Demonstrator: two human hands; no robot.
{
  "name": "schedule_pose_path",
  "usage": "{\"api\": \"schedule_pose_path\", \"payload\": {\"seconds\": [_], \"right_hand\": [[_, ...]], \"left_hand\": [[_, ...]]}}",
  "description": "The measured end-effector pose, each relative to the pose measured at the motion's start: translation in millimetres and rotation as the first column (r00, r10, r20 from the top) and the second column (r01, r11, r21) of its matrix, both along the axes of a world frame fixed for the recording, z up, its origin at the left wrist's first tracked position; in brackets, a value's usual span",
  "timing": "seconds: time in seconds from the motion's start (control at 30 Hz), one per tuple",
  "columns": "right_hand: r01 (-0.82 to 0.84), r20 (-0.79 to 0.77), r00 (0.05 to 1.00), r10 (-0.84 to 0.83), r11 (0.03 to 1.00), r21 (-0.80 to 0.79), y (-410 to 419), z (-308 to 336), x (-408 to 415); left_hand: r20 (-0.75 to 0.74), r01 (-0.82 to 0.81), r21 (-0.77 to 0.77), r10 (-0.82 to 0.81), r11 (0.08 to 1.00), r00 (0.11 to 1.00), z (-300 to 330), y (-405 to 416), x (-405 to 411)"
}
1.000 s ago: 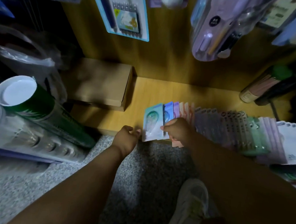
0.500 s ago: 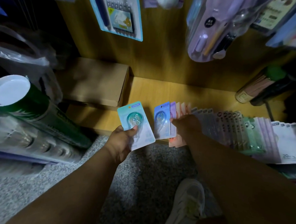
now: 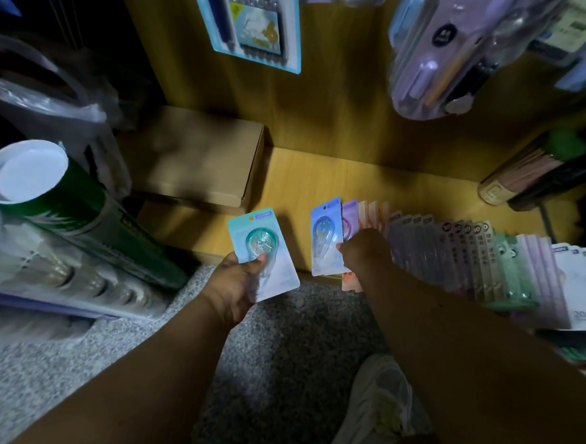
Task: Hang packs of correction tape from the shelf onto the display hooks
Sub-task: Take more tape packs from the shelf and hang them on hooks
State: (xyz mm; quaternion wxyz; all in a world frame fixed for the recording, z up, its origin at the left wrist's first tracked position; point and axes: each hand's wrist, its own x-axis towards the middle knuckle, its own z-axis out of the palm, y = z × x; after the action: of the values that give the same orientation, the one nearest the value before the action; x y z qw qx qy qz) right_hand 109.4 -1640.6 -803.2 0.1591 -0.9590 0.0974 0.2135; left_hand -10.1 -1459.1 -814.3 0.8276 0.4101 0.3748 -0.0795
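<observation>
Teal correction-tape pack (image 3: pixel 261 250) sits at frame centre, pinched by the left hand (image 3: pixel 236 283) above the grey floor; the right hand (image 3: pixel 362 248) grips a blue pack (image 3: pixel 326 237) fronting the shelf row (image 3: pixel 471 260).

— what's the room like where you're crouched?
— dim. you're looking down at a grey speckled carpet (image 3: pixel 270 351), and the light falls mostly on the wooden shelf (image 3: pixel 356 181) low in front of you and the wooden back panel (image 3: pixel 343 98) rising behind it.
— anything stored around you?
— a flat cardboard box (image 3: pixel 193 154) sits on the shelf's left end. to your left a green tube with a white cap (image 3: pixel 63 201) lies tilted beside crumpled clear plastic bags (image 3: pixel 51 104). the far left corner is nearly black.
— and overhead?
— a blue carded stationery set (image 3: pixel 252 23) and a lilac pencil case (image 3: pixel 442 59) hang against the panel.
</observation>
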Motion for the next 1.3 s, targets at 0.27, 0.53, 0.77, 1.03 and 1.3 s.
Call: {"api": "schedule_pose_path", "payload": {"seconds": [0.27, 0.53, 0.77, 1.03, 1.3], "right_hand": [[0.229, -0.2, 0.973, -0.116, 0.577, 0.784, -9.3, 28.0, -13.7], [0.107, -0.167, 0.985, 0.043, 0.604, 0.79, -3.8, 39.1, -36.1], [0.141, 0.117, 0.967, -0.226, 0.859, 0.492, -46.8, 14.4, -9.9], [0.12, 0.092, 0.983, -0.159, 0.936, 0.329, -35.2, 8.2, -7.0], [0.083, -0.037, 0.997, -0.075, 0.937, 0.339, -23.7, 23.6, -3.3]], "left_hand": [[0.058, -0.081, 0.062, 0.078, 0.995, 0.995, 8.6, 3.5, 0.4], [0.187, 0.002, -0.055, 0.008, 0.998, 0.982, 26.8, -20.7, 13.0], [0.148, 0.02, -0.096, -0.005, 0.995, 0.989, 25.5, -24.3, 14.7], [0.088, 0.03, -0.124, -0.019, 0.992, 0.996, 9.4, -18.1, 11.7], [0.034, -0.055, -0.048, 0.057, 0.997, 0.998, 3.4, -8.7, 9.2]]}}
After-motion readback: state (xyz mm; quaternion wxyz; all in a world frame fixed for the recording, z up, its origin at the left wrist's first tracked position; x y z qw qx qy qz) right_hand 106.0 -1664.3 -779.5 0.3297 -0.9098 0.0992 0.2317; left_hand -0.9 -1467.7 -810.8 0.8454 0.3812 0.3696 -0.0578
